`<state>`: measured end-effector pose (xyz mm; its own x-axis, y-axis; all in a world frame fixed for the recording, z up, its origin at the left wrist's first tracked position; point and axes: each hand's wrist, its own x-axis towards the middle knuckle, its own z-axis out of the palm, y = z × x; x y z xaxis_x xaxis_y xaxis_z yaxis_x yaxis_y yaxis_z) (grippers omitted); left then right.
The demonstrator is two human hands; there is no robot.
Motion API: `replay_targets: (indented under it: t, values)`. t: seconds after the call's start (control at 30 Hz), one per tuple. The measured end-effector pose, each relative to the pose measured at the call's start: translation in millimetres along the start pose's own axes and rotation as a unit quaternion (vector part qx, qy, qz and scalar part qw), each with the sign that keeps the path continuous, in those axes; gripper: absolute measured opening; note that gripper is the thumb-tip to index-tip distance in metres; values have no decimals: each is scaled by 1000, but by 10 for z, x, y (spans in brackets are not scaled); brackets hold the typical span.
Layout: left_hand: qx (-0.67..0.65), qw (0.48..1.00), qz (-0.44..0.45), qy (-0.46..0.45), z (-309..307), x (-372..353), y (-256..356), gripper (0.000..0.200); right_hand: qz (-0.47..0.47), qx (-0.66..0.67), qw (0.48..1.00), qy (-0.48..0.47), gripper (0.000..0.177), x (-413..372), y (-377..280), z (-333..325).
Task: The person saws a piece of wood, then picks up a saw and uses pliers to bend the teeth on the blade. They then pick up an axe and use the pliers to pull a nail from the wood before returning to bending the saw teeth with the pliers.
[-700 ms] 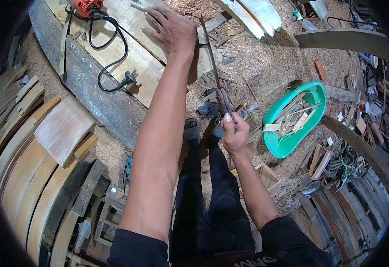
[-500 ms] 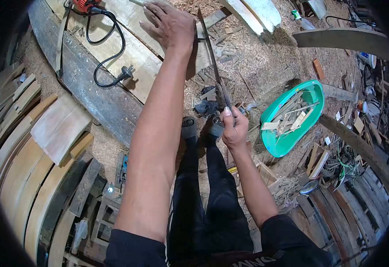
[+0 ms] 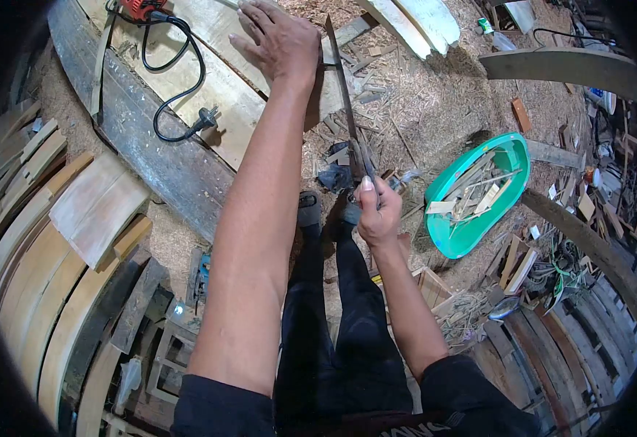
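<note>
My right hand [image 3: 379,211] is wrapped round the handle of a saw [image 3: 348,98], whose long thin blade points up, away from me. The blade runs beside the right end of the pale boards [image 3: 231,102]. My left hand [image 3: 282,44] lies spread at the far part of those boards, fingers apart, close to a thin strip at the top edge. A black cable with a plug [image 3: 203,120] curls over the boards from a red power tool [image 3: 141,7].
A green tub [image 3: 446,240] of wood scraps stands on the shaving-covered floor at the right. Curved planks [image 3: 49,291] are stacked at the left. A curved timber [image 3: 563,69] reaches in from the right. My feet stand below the saw.
My right hand and the saw have shifted slightly left, and the blade stands a little steeper. My left hand has stayed in place.
</note>
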<state>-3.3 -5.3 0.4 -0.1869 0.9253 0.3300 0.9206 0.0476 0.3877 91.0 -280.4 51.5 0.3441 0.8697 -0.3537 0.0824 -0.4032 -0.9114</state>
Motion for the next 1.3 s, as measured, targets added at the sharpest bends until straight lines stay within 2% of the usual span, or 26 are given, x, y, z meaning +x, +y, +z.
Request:
replay_targets:
  t: [0.17, 0.27, 0.3, 0.43, 0.6, 0.7, 0.8, 1.1, 1.2, 1.3]
  values:
    - [-14, 1000, -1, 3, -24, 13, 14, 68, -42, -5, 999, 17, 37, -22, -1, -13]
    - [-19, 1000, -9, -9, -17, -12, 6, 69, -12, -15, 1000, 23, 38, 55, -86, 67]
    - [-21, 1000, -10, -11, -18, 4, 7, 69, 20, -18, 1000, -1, 37, 31, -155, 53]
    - [-23, 1000, -2, -4, -18, 11, 1, 69, -5, 11, 1000, 19, 37, -74, -56, 29]
    - [-9, 1000, 4, -1, 66, 12, -48, 69, -15, -22, 1000, 13, 38, 58, -130, 44]
    - [-122, 992, 16, 18, 66, 26, -57, 71, -34, -16, 999, 17, 38, -69, -53, -13]
    - [77, 996, -42, -17, 11, 8, 60, 58, 8, -15, 1000, 5, 34, -32, -92, -32]
    - [60, 998, -37, 7, 17, -10, 63, 57, -11, 12, 1000, 0, 36, 72, -33, 7]
    - [72, 996, -38, -40, -53, 6, 67, 59, -8, 6, 1000, 1, 36, 152, -75, 61]
    - [-88, 992, 36, -82, -209, -78, -28, 74, -10, -5, 1000, 3, 37, 138, -111, 28]
